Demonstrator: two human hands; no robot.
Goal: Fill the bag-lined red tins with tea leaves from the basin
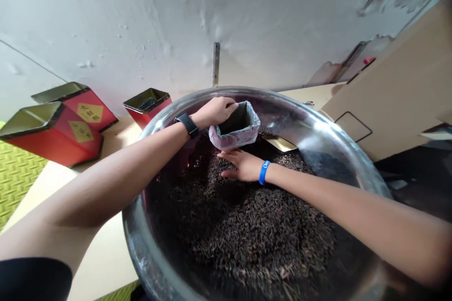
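Observation:
A large shiny metal basin [136, 225] holds a heap of dark, dried leaves [261, 235] that look like loose tea. At its far side, a tin lined with a clear plastic bag [235, 141] stands among the leaves, its mouth facing up. My left hand [216, 112] grips the tin's left rim and the folded bag edge, a dark watch on the wrist. Just in front of the tin, my right hand [245, 165] lies palm down at the leaves with fingers spread, holding nothing. Whether its fingertips touch the tin I cannot tell. A flat golden piece [281, 144] lies right of the tin.
Red tins with yellow labels [52, 134] stand open at the left, and another red tin [148, 103] is behind the basin. A cardboard box [395, 89] rises at the right. Behind everything is a peeling wall [169, 23]. Green matting [21, 169] shows at far left.

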